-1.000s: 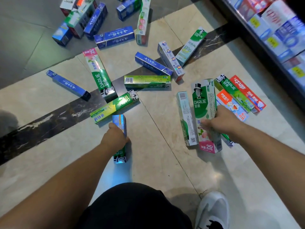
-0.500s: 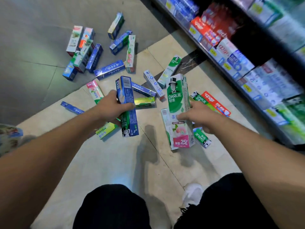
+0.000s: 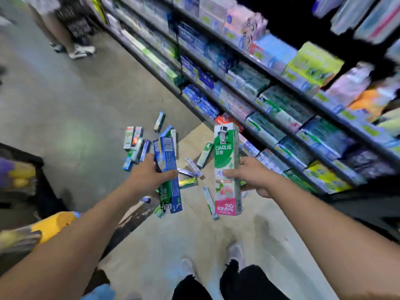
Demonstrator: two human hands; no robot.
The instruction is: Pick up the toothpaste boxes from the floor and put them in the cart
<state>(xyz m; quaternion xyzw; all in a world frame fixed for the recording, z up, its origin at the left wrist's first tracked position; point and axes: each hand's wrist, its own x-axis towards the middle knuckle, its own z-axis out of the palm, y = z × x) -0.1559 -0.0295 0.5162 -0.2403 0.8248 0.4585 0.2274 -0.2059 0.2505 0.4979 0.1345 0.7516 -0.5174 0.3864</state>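
Underfoot, the floor (image 3: 71, 109) is grey polished stone that gives way to beige marble-look tile with a dark veined band running toward 7 o'clock. Stocked retail shelving (image 3: 281, 100), several tiers of boxed goods, runs along the aisle from 11 o'clock to 3 o'clock; its contents are blurred and most labels cannot be read. The left hand (image 3: 149, 176) grips a blue-and-green cardboard toothpaste box (image 3: 170, 176) around its middle, fingers curled round it, the box held off the floor. The right hand (image 3: 253, 176) grips a taller green, white and pink DARLIE toothpaste box (image 3: 227, 169) upright, thumb across its front, also clear of the floor. Behind and between the two hands, a scatter of small toothpaste boxes (image 3: 138, 146) lies on the floor at about 12 o'clock, some touching, some apart. A second person's legs and shoes (image 3: 80, 48) stand at 11 o'clock, well apart from the scatter. At 9 o'clock a dark-framed object with yellow parts (image 3: 54, 224) is cut off by the frame edge; whether it is the cart cannot be told. The wearer's dark trousers (image 3: 238, 282) and pale shoes show at 6 o'clock.
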